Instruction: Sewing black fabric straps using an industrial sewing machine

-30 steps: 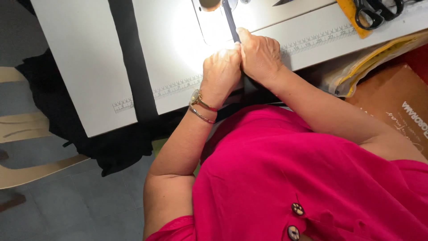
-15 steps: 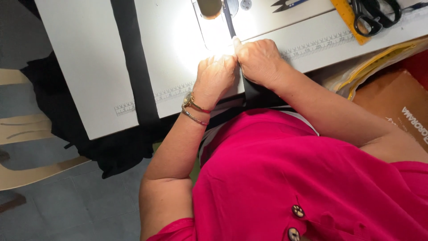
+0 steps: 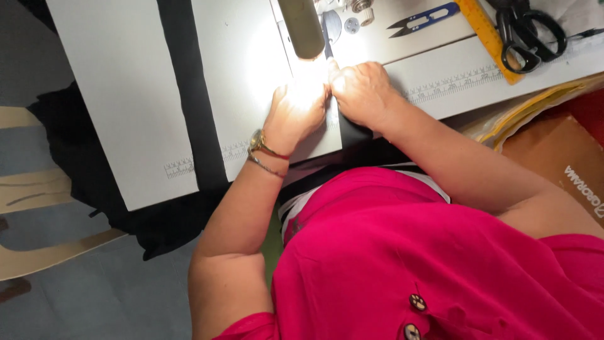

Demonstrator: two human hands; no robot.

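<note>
Both grips, left hand [image 3: 296,110] and right hand [image 3: 362,91], pressed flat on black fabric strip [image 3: 349,129], under sewing machine [image 3: 302,25].

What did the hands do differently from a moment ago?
Little changed. Both hands crept up the white sewing table toward the machine head, guiding the strip of black fabric between them. The left hand and right hand stay pressed side by side on it; nothing was picked up or let go. The scissors, blue thread snips and yellow ruler lie untouched.
</note>
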